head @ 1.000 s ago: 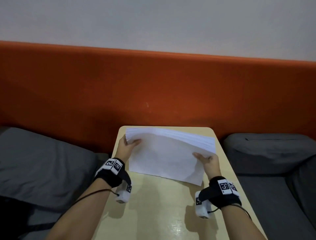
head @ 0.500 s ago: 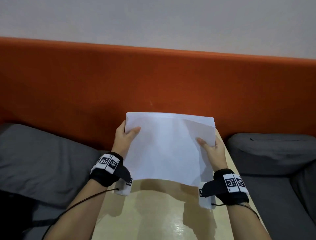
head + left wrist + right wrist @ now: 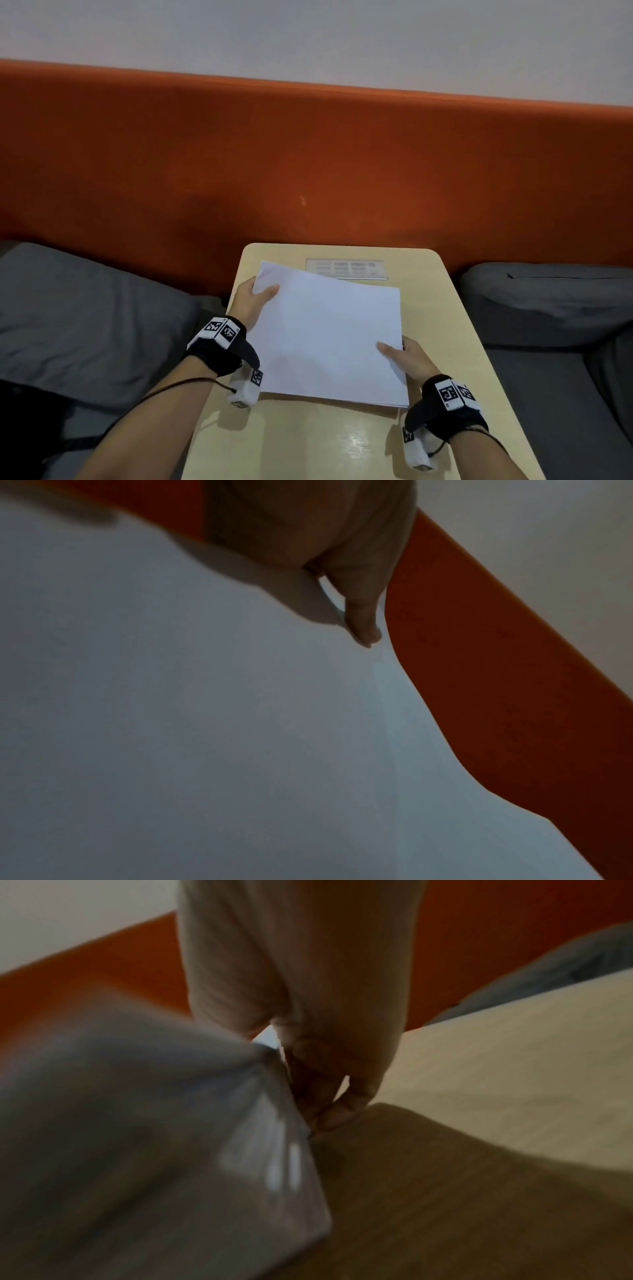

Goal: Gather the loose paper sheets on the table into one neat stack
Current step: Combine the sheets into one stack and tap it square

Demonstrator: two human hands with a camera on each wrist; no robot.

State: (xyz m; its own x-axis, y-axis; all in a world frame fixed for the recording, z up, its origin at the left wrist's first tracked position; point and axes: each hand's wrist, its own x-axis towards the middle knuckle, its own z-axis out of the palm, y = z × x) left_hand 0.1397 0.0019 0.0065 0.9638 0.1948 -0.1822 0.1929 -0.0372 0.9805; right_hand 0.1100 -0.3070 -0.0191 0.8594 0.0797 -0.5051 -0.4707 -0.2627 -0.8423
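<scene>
the stack of paper (image 3: 329,337) is right between my two hands, low over the table (image 3: 455,308). its near edge looks like it is touching the table top, or almost. the far edge looks a little higher, so the stack tips toward me. i cannot tell for sure if it lies flat yet.

the stack is turned a bit. its long side runs from near me to far away, and the far end leans to my left. so it does not line up with the table edges.

my left hand (image 3: 251,305) is at the far left corner. my thumb lies on top of the paper and my other fingers go under it, so i am pinching that corner. in the left wrist view i see one finger (image 3: 363,626) curled down at the paper edge.

my right hand (image 3: 412,359) is at the near right side, closer to me. my thumb is on top there too. the right wrist view is blurry, but my fingers (image 3: 337,1112) curl by the paper's edge, close to the table. so both hands are gripping the stack.

i think the next move is to set the stack down flat and let go. i should turn it a little to the right first, so it sits straight. if i let go too soon, the top sheets might slide.

a small label (image 3: 346,269) sits on the table just behind the stack.
</scene>
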